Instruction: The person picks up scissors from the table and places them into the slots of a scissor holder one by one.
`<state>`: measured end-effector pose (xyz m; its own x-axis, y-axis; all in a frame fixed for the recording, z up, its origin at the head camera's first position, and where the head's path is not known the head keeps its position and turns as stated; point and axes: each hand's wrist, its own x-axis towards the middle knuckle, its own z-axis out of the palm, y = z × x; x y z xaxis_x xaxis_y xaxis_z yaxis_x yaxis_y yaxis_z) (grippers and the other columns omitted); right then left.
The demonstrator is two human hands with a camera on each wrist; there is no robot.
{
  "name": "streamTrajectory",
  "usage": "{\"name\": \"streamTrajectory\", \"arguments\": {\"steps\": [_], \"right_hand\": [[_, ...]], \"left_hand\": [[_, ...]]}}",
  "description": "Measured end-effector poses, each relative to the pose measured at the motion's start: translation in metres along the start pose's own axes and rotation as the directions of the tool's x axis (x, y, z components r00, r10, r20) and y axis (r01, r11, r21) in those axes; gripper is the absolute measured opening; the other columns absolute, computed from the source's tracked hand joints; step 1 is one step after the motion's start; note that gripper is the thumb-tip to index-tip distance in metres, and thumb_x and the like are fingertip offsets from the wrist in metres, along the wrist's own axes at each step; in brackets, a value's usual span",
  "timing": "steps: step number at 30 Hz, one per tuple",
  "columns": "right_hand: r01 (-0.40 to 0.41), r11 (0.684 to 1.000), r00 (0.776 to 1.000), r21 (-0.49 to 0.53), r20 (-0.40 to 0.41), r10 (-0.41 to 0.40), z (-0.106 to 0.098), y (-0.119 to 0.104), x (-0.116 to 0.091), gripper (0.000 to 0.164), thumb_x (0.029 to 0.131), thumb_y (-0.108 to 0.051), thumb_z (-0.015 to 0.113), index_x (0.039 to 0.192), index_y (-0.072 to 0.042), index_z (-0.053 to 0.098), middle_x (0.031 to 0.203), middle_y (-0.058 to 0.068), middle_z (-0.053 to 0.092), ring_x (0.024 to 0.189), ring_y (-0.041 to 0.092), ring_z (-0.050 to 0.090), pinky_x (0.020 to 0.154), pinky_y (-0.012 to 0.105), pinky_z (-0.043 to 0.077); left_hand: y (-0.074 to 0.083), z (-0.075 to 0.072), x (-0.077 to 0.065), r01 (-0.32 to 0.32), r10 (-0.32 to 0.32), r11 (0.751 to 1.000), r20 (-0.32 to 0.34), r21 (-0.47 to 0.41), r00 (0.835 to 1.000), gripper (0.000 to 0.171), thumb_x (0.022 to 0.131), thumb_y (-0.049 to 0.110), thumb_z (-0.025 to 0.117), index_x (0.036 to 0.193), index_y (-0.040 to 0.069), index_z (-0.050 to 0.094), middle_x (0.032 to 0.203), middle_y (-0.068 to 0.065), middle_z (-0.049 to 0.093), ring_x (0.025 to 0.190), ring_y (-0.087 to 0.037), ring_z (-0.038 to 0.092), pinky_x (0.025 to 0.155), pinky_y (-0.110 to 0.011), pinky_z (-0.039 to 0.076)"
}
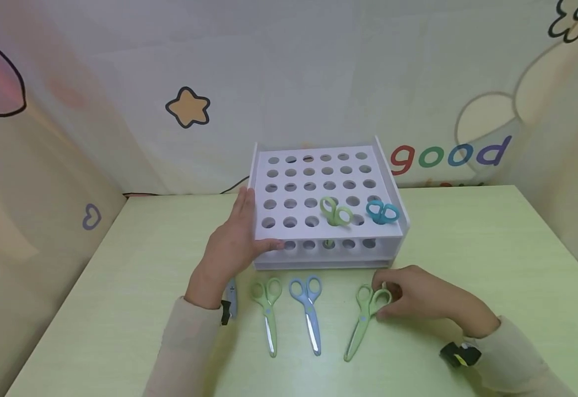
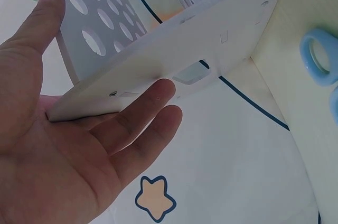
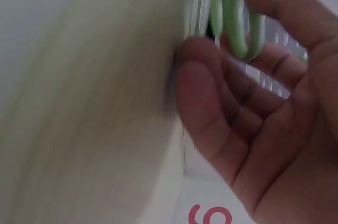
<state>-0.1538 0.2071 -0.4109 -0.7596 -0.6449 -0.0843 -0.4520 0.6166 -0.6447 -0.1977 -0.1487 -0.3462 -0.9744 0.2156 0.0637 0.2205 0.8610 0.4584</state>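
A white two-level rack [image 1: 328, 249] with rows of round holes stands at the table's back. My left hand [image 1: 231, 242] holds its left side, thumb across the front edge and fingers along the outer side panel, as the left wrist view shows. My right hand [image 1: 412, 295] pinches a handle loop of green scissors [image 1: 363, 320] lying with blades toward me; the right wrist view shows the green handle [image 3: 232, 18] by my thumb. Left of them lie blue scissors [image 1: 308, 309] and another green pair [image 1: 268, 311]. Green scissors [image 1: 335, 215] and teal scissors [image 1: 382, 212] stand handles-up in rack holes.
A blue-grey object [image 1: 232, 298] on the table is partly hidden by my left wrist. Blue handle loops [image 2: 306, 57] show at the left wrist view's right edge. A patterned cloth with a star [image 1: 188, 107] and letters surrounds the light green table [image 1: 95, 320].
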Motion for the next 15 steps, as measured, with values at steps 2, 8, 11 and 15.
{"name": "streamTrajectory", "arguments": {"steps": [2,8,11,15], "right_hand": [[-0.020,0.999,1.000,0.047,-0.004,0.020,-0.005,0.000,-0.002,0.029,0.083,-0.032,0.084,0.101,-0.024,0.063,0.072,-0.011,0.053,0.067,0.008,0.053,0.061,0.027,0.044],[-0.106,0.930,0.994,0.351,0.023,0.105,-0.016,-0.007,-0.003,0.035,0.090,-0.018,0.079,0.116,-0.006,0.059,0.084,0.005,0.070,0.069,0.020,0.065,0.065,0.032,0.054],[-0.096,0.867,0.994,0.489,0.000,0.110,-0.017,-0.012,-0.003,0.035,0.093,-0.008,0.074,0.120,0.004,0.055,0.094,0.019,0.071,0.073,0.026,0.068,0.065,0.038,0.057],[-0.006,0.830,0.992,0.557,-0.104,0.078,-0.018,-0.014,-0.003,0.030,0.098,-0.003,0.066,0.123,0.010,0.056,0.096,0.028,0.070,0.072,0.034,0.071,0.064,0.043,0.058]], "left_hand": [[0.001,0.000,0.001,-0.001,0.001,1.000,-0.003,0.008,1.000,0.124,0.080,0.051,0.084,0.162,0.005,0.002,0.169,-0.012,0.000,0.088,-0.025,0.060,0.060,-0.031,0.044],[0.002,-0.002,0.001,-0.002,0.002,1.000,-0.006,0.003,1.000,0.124,0.080,0.048,0.085,0.162,0.005,0.002,0.169,-0.012,0.000,0.084,-0.025,0.059,0.058,-0.031,0.044],[0.002,-0.003,0.000,0.001,-0.001,1.000,-0.001,-0.006,1.000,0.124,0.080,0.047,0.085,0.162,0.005,0.002,0.169,-0.012,-0.001,0.089,-0.026,0.060,0.059,-0.031,0.044],[0.002,-0.002,-0.001,0.002,-0.002,1.000,0.002,-0.013,1.000,0.125,0.080,0.048,0.085,0.162,0.005,0.002,0.169,-0.012,-0.001,0.091,-0.026,0.059,0.059,-0.031,0.044]]}}
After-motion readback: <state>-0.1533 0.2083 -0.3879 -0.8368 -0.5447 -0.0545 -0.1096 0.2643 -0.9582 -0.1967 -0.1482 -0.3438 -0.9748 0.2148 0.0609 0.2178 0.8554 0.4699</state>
